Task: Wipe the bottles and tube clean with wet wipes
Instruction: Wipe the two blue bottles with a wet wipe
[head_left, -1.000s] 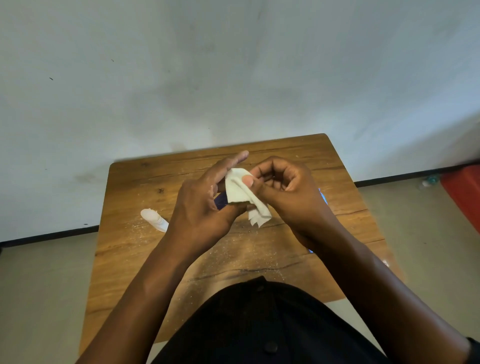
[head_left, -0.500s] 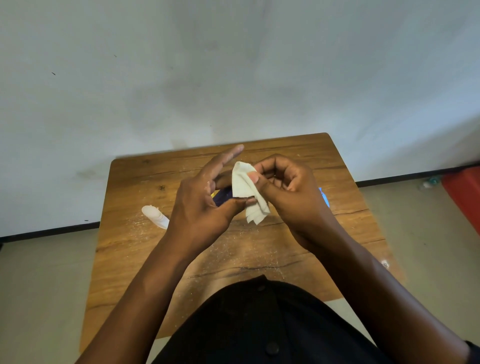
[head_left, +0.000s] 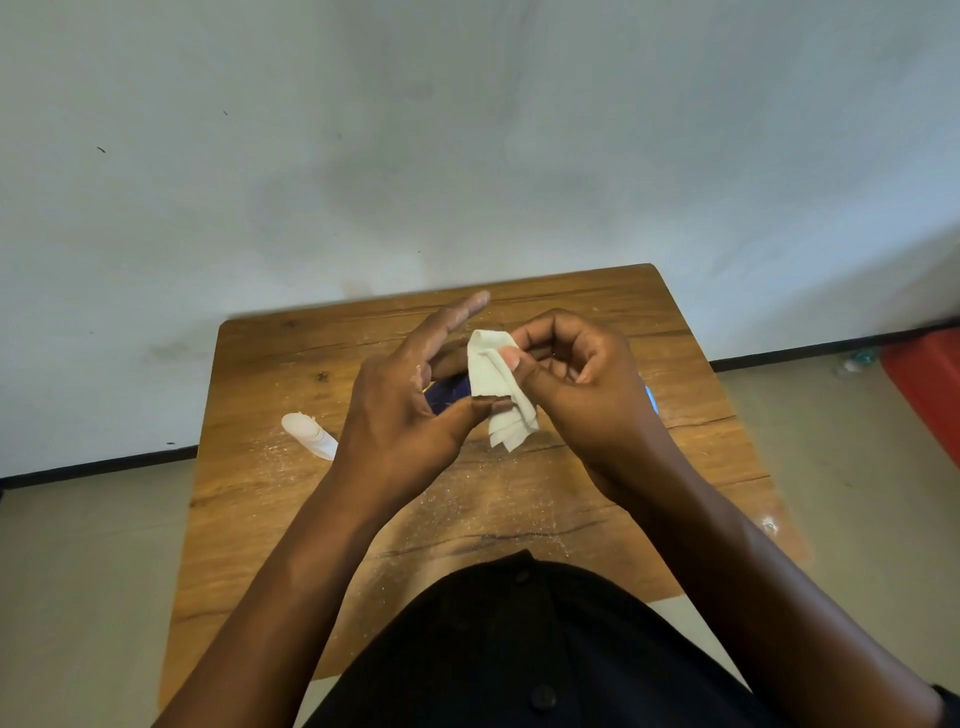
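Observation:
Above the middle of the wooden table, my left hand holds a small dark blue bottle between thumb and fingers, index finger stretched out. Most of the bottle is hidden by the hand and the wipe. My right hand pinches a folded white wet wipe and presses it against the bottle. A white tube lies on the table to the left, partly behind my left wrist.
A blue object peeks out behind my right hand on the table. Powdery dust is scattered over the tabletop. A red container stands on the floor at the far right, by the wall.
The wipe has shifted slightly up over the bottle and my left index finger has straightened more. Both hands stay above the table's middle.

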